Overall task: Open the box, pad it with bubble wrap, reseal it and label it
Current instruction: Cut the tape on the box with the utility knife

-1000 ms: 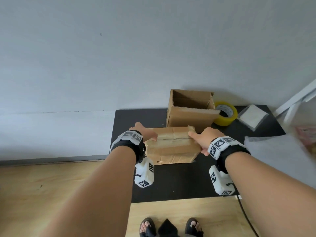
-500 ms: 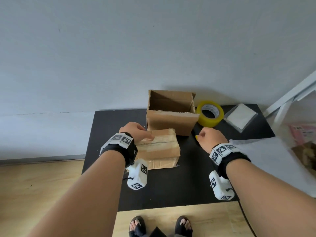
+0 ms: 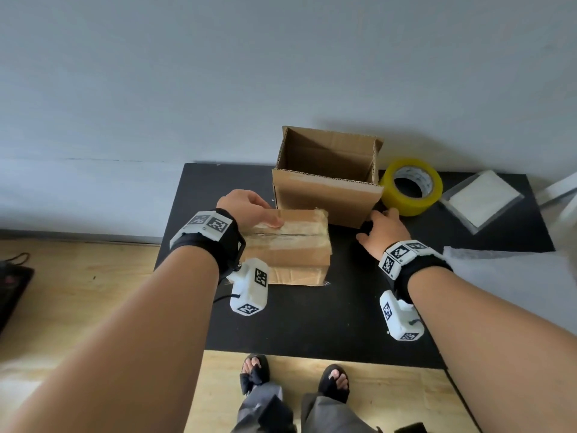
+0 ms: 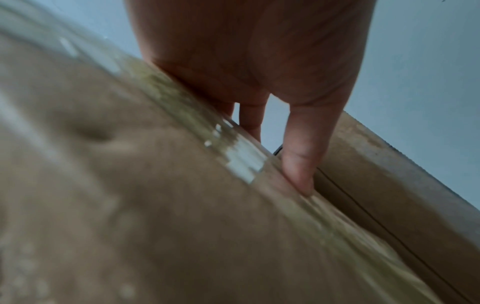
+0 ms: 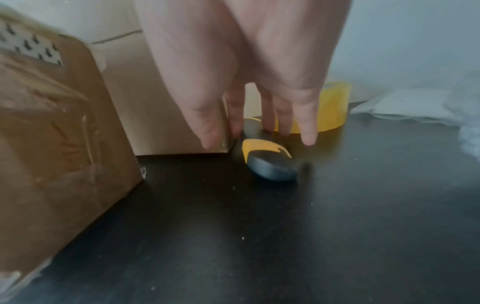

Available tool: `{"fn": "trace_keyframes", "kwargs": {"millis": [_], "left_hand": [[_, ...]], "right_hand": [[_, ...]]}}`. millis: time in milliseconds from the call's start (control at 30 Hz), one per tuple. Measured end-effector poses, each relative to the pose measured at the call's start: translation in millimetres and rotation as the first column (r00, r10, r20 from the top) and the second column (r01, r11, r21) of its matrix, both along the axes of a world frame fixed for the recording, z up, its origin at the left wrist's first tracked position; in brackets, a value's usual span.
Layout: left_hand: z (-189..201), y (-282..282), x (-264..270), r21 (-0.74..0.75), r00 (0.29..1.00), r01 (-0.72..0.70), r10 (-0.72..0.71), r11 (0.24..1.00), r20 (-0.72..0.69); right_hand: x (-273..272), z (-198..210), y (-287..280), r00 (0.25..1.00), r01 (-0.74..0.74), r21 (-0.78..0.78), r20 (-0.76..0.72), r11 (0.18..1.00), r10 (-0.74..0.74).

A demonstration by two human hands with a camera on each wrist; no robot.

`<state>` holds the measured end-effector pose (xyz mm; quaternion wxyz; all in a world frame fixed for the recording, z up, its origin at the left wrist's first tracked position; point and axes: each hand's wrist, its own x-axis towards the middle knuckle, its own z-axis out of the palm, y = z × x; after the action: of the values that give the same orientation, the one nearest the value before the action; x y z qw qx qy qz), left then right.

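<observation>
A closed, taped cardboard box (image 3: pixel 293 248) (image 5: pixel 52 131) lies on the black table (image 3: pixel 312 323). My left hand (image 3: pixel 249 209) (image 4: pixel 259 61) rests flat on its taped top seam, fingers straight. Behind it stands a taller open cardboard box (image 3: pixel 327 195). My right hand (image 3: pixel 383 227) (image 5: pixel 270 115) reaches down at that open box's front right corner. Its straight fingers point at a yellow and black utility knife (image 5: pixel 267 162) lying on the table, fingertips at its far end, with no grip on it. A sheet of bubble wrap (image 3: pixel 515 276) lies at the right.
A yellow roll of packing tape (image 3: pixel 410 185) (image 5: pixel 332 107) stands right of the open box. A clear bag with white sheets (image 3: pixel 480 198) lies at the back right. A grey wall is close behind the table. Wooden floor and my sandalled feet are at the table's near edge.
My right hand has let go of the taped box and moved right, down to the knife by the open box's corner. My left hand stays on the taped box.
</observation>
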<state>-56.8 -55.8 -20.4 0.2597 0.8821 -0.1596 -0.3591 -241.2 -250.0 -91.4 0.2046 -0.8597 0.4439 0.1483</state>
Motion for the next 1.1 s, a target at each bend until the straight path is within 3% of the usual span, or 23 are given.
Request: {"fn": "trace_keyframes", "kwargs": {"millis": [133, 367, 533, 667, 767, 900, 1100], "left_hand": [[-0.5, -2.5, 1.3, -0.004, 1.0, 0.008, -0.008, 1.0, -0.002], [-2.3, -2.7, 5.3, -0.019, 0.999, 0.033, -0.034, 0.999, -0.004], [-4.0, 1.4, 3.3, -0.023, 1.0, 0.026, -0.026, 0.999, 0.006], [-5.1, 7.0, -0.2, 0.029, 0.998, 0.049, -0.05, 0.998, 0.049], [-0.9, 8.8, -5.3, 0.096, 0.989, 0.093, -0.103, 0.991, 0.108], [9.2, 12.3, -15.3, 0.173, 0.958, 0.126, -0.165, 0.977, 0.233], [15.5, 33.8, -14.0, 0.126, 0.941, 0.183, -0.211, 0.975, 0.263]], "right_hand": [[6.5, 8.0, -0.1, 0.999, 0.023, -0.02, -0.048, 1.0, -0.024], [-3.6, 0.5, 7.9, 0.958, -0.018, 0.012, -0.286, 1.0, 0.021], [-4.8, 8.7, 13.6, 0.975, 0.106, 0.043, -0.198, 0.993, -0.095], [-10.6, 17.6, 20.4, 0.945, 0.308, 0.145, -0.16, 0.94, -0.285], [-20.3, 32.0, 18.5, 0.933, 0.358, 0.217, -0.11, 0.908, -0.342], [-37.8, 60.9, 15.7, 0.925, 0.349, 0.402, -0.005, 0.846, -0.379], [-53.0, 105.1, 19.2, 0.974, 0.156, 0.565, 0.05, 0.811, -0.222]]}}
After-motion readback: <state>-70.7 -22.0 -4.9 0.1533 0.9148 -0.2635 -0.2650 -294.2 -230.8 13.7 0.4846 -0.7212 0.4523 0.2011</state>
